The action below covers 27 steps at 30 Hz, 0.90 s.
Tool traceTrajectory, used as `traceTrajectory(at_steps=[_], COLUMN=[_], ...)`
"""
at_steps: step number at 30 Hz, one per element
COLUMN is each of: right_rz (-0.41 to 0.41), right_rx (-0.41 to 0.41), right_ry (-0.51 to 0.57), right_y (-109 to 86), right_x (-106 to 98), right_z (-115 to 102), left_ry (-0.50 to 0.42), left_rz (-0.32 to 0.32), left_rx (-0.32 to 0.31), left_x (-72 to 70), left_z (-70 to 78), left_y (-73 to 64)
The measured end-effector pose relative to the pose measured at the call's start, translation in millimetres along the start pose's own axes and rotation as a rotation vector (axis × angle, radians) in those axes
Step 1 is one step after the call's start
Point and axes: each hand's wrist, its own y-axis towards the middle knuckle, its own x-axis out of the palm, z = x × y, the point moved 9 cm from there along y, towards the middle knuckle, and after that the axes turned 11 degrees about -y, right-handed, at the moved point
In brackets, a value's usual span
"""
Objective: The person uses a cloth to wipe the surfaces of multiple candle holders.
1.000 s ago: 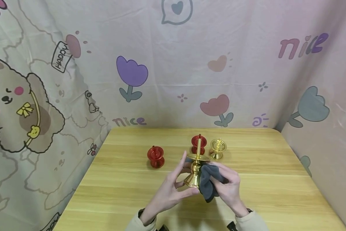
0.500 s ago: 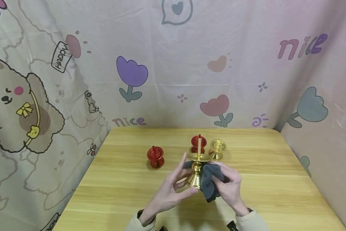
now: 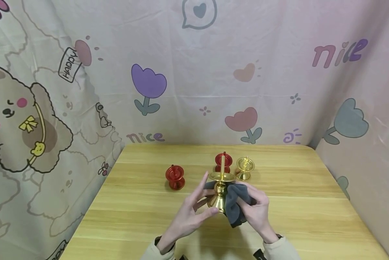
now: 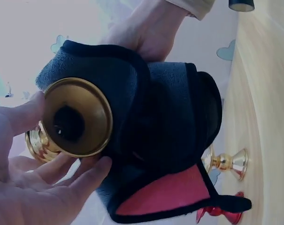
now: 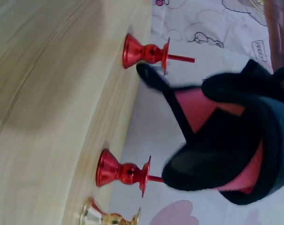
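Observation:
My left hand (image 3: 187, 217) holds a shiny gold candlestick (image 3: 218, 204) by its flared base, with the thumb at the base rim. The candlestick is raised above the table, nearly upright, its spike pointing up. Against its right side, my right hand (image 3: 257, 211) pinches a dark grey cloth (image 3: 234, 207) that also passes behind the stem. In the left wrist view, the hollow underside of the candlestick (image 4: 97, 133) faces the camera, next to the cloth (image 4: 172, 112). A pink inner side of the cloth (image 5: 198, 108) shows in the right wrist view.
Beyond the hands, a red candlestick (image 3: 175, 177) stands at the left on the wooden table (image 3: 129, 216). Another red one (image 3: 223, 159) is partly hidden behind the held candlestick. A smaller-looking gold one (image 3: 244, 165) stands beside it. A printed curtain (image 3: 194, 72) hangs behind.
The gold candlestick has shifted slightly right, then back left, with both hands. My left thumb has moved up a little over the base rim. The cloth stays against the candlestick.

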Motion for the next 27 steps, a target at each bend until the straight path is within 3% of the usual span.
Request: traceTrajectory(at_steps=[5, 7, 9, 13, 17, 20, 24, 27], right_rz=[0.010, 0.008, 0.010, -0.011, -0.025, -0.020, -0.010, -0.006], right_rx=[-0.248, -0.304, -0.292, -0.159, -0.052, -0.120, -0.304, -0.324], right_ry=[-0.047, -0.037, -0.019, 0.039, 0.025, -0.007, -0.034, -0.037], right_y=[-1.0, -1.6, -1.0, 2.2, 3.7, 3.1, 1.3, 0.4], right_x=[3.5, 5.2, 4.8, 2.6, -0.6, -0.8, 2.9, 4.1], right_z=[-17.1, -21.0, -20.4, -10.8, -0.9, -5.0, -19.1, -21.5], left_ry=[0.031, 0.023, 0.005, -0.004, 0.004, 0.008, -0.004, -0.014], left_rz=[0.027, 0.038, 0.035, 0.023, 0.011, 0.015, 0.040, 0.047], left_rx=[-0.029, -0.012, 0.020, 0.062, 0.042, 0.009, 0.011, 0.048], left_x=[-1.0, -1.7, -1.6, -1.6, 0.1, 0.8, -1.1, -2.4], left_z=[-0.1, 1.2, 3.2, 5.4, 2.5, -1.0, -1.3, 0.9], left_y=[-0.2, 0.4, 1.0, 1.4, 1.5, 1.3, 1.4, 1.0])
